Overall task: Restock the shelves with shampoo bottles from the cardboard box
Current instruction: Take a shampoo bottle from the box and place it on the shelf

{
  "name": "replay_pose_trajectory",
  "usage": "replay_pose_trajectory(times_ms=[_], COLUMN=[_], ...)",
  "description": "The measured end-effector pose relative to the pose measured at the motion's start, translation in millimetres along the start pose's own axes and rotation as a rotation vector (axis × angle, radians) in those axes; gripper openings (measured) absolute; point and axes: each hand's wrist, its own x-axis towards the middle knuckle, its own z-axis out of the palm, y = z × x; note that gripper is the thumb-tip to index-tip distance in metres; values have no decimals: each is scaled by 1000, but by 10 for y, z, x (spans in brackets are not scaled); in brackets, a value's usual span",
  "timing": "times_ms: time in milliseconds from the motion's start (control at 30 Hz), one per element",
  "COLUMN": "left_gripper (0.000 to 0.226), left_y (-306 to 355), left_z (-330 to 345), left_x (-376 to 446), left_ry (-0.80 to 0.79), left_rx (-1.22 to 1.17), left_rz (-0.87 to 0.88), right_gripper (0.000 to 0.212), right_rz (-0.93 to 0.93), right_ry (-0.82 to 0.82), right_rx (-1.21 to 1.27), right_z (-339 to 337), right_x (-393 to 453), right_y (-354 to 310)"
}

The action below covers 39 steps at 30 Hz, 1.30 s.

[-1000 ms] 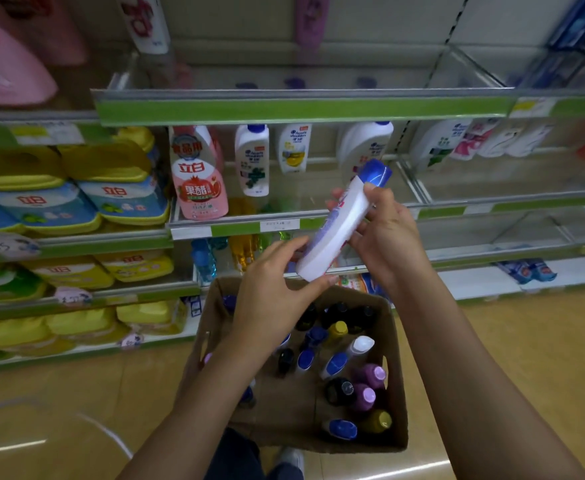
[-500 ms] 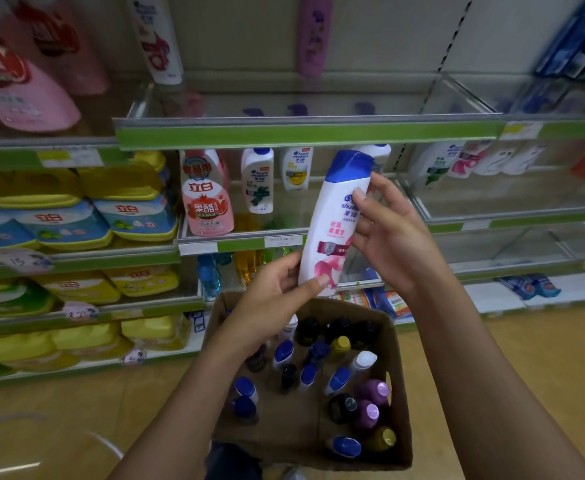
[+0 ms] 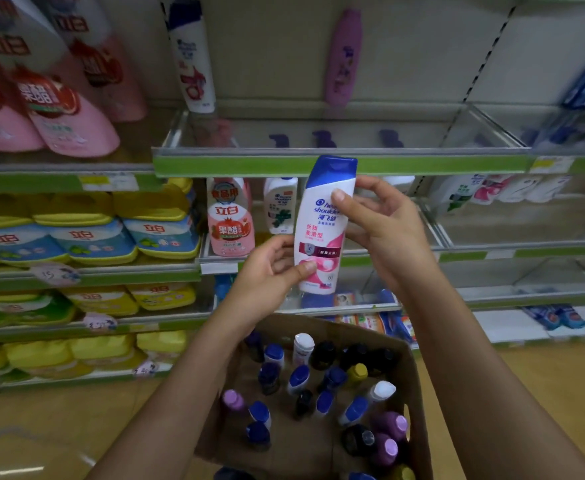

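I hold a white shampoo bottle (image 3: 322,230) with a blue cap and a pink label upright in front of the shelves. My left hand (image 3: 270,271) grips its lower end. My right hand (image 3: 381,223) grips its upper part from the right, thumb across the front. Below my arms sits the open cardboard box (image 3: 412,382) with several upright bottles, their blue, purple, black, white and yellow caps showing. Above the held bottle runs a green-edged shelf (image 3: 249,164) whose middle section is mostly bare.
A white shampoo bottle (image 3: 190,53) and a purple one (image 3: 343,57) stand on the upper shelf. Pink refill pouches (image 3: 73,116) hang at the upper left. Yellow and blue detergent packs (image 3: 87,237) fill the left shelves. More white bottles (image 3: 280,206) stand behind my hands. The floor is tan.
I have raised the bottle from a tilt over the box to upright at shelf height, label facing me. My view has tipped upward, closer to the shelves.
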Motion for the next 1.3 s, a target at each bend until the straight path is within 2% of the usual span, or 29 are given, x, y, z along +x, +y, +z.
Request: replay_pose_trajectory(times_ms=[233, 400, 567, 700, 967, 1133, 1300], left_gripper=[32, 33, 36, 31, 29, 34, 22], left_y=[347, 546, 712, 791, 836, 782, 734], left_z=[-385, -716, -1082, -1301, -1500, -1555, -1569], left_x=[525, 985, 1424, 1672, 2130, 2361, 2640], left_ry=[39, 110, 168, 122, 153, 185, 232], left_rx=[89, 218, 339, 353, 351, 378, 512], left_rz=[98, 175, 228, 218, 182, 182, 189], right_gripper=[31, 41, 41, 47, 33, 42, 48], right_rz=[-74, -167, -201, -206, -228, -242, -292], right_ry=[-2, -58, -76, -62, -48, -77, -104], right_rx=[29, 36, 84, 70, 58, 32, -6], right_z=[372, 653, 944, 1114, 1259, 1300, 1301], right_x=[636, 1126, 1594, 1925, 2432, 2676, 2919], right_y=[-162, -260, -293, -289, -218, -111, -47])
